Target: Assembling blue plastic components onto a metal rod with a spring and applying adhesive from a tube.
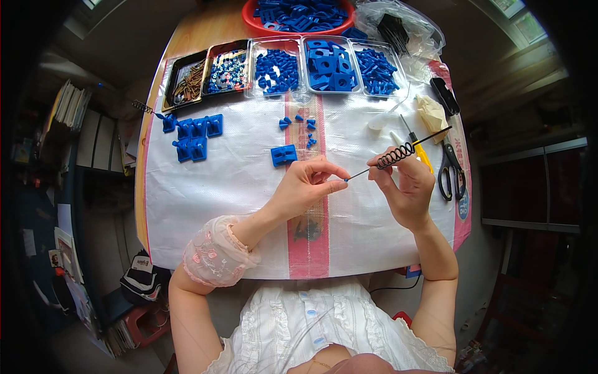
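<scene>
My left hand (306, 185) is closed in a pinch on a tiny blue piece (346, 180), mostly covered by the fingertips. A thin dark rod (357, 175) runs from that piece to my right hand (408, 187). The fingers of this right hand are wrapped round a black coil spring (395, 156), and a straight dark end sticks out beyond it to the upper right. Beyond my left hand, a blue plastic block (283, 155) lies on the white woven sheet (237, 187). Several small blue plugs (310, 124) are scattered farther back.
Trays of screws (189, 83), metal nuts (228, 71) and blue parts (330, 65) line the back, before a red basin (248, 15). Assembled blue blocks (196, 128) stand at left, one with a spring (142, 106). Scissors (450, 174) and a yellow-handled screwdriver (421, 153) lie at right.
</scene>
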Demonstrator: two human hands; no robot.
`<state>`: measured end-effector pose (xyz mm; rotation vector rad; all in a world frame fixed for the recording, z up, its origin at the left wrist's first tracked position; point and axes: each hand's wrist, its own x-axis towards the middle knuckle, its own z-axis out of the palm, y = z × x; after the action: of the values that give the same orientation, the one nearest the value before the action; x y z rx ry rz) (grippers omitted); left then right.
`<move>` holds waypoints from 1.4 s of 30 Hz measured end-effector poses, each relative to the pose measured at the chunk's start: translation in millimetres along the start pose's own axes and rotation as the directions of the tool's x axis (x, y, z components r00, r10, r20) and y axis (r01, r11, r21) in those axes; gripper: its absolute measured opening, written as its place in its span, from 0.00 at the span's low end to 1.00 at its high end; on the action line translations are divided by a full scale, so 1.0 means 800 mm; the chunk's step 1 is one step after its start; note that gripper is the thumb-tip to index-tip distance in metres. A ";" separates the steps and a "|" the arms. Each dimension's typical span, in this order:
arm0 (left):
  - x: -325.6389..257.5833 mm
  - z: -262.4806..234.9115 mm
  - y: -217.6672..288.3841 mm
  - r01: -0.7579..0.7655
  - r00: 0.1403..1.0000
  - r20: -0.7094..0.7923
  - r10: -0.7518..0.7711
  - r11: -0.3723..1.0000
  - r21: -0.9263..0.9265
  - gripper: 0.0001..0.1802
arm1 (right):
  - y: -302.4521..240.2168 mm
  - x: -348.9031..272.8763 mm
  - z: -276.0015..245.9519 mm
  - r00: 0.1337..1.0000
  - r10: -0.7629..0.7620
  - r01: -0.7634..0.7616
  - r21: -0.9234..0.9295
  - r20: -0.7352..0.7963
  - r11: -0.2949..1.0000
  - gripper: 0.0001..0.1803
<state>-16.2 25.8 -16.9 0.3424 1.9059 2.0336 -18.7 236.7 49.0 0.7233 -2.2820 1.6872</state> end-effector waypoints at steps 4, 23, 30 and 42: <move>0.000 0.000 0.001 0.006 1.000 -0.004 -0.006 1.000 0.009 0.09 | 0.002 -0.001 0.000 1.000 0.021 -0.020 0.046 -0.016 0.999 0.08; 0.000 -0.002 0.001 0.054 0.998 0.017 -0.054 0.998 0.013 0.07 | 0.002 -0.003 0.000 0.999 0.020 -0.017 0.075 -0.035 0.997 0.09; -0.001 -0.001 0.002 0.064 0.998 0.008 -0.064 0.998 0.024 0.07 | 0.002 -0.002 0.001 0.999 0.031 -0.028 0.073 -0.034 0.997 0.09; -0.002 -0.001 0.009 0.057 0.998 0.013 -0.057 0.998 0.008 0.07 | 0.001 -0.002 0.001 0.999 0.019 -0.017 0.057 -0.041 0.998 0.08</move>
<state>-15.5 24.3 -9.4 0.2997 1.8942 1.9832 -17.5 236.5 47.4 0.6746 -2.2279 1.7640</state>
